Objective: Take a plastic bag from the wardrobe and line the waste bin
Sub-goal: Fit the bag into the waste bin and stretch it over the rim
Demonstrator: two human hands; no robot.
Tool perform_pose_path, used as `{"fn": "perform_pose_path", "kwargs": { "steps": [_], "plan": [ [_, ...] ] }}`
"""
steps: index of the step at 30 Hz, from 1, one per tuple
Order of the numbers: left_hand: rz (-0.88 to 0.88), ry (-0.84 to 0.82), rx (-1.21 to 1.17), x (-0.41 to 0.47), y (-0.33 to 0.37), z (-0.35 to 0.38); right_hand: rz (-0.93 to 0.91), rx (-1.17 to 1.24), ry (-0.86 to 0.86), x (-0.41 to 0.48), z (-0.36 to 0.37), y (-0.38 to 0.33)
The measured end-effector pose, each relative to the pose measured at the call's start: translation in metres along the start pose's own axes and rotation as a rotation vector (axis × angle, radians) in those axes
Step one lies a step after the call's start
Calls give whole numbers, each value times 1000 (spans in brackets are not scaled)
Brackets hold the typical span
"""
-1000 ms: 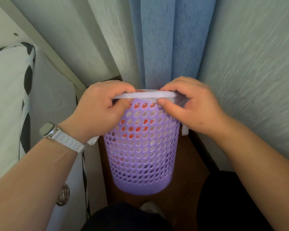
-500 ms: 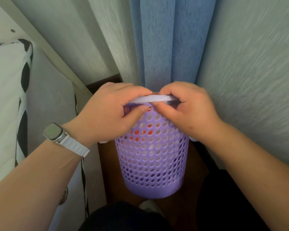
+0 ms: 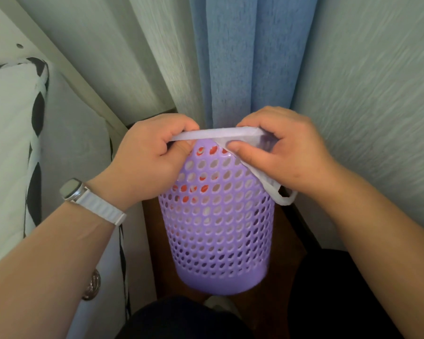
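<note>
A white plastic bag (image 3: 218,133) lies stretched over the near rim of a purple perforated waste bin (image 3: 220,231). White and red show through the holes, and one handle loop (image 3: 283,198) dangles outside at the right. The left hand (image 3: 149,160) pinches the bag's edge at the rim's left, and the right hand (image 3: 282,152) grasps it at the right, thumb pressing the film to the bin's wall. The bin is in a narrow corner before a blue curtain (image 3: 240,69), over brown floor (image 3: 289,237). Lining appears nearly finished; the next move probably calls for tucking the edge down evenly around the rim.
</note>
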State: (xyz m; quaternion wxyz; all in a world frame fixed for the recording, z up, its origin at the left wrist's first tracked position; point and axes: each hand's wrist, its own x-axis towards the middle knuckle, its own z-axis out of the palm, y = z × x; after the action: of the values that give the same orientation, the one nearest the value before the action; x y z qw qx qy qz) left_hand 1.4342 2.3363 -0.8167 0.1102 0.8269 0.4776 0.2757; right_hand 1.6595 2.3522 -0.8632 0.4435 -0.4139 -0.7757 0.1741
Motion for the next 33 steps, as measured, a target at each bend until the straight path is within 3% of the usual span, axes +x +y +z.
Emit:
{"fn": "perform_pose_path", "kwargs": {
  "steps": [4, 13, 22, 33],
  "plan": [
    [-13, -20, -35, 0, 2, 1, 79, 9, 49, -3, 4, -1],
    [223, -55, 140, 3, 9, 7, 70, -118, 38, -9, 13, -12],
    [129, -54, 83, 3, -2, 8, -51, -53, -18, -3, 6, -6],
    [19, 27, 34, -2, -1, 8, 81, -30, 68, -7, 8, -3]
  ]
}}
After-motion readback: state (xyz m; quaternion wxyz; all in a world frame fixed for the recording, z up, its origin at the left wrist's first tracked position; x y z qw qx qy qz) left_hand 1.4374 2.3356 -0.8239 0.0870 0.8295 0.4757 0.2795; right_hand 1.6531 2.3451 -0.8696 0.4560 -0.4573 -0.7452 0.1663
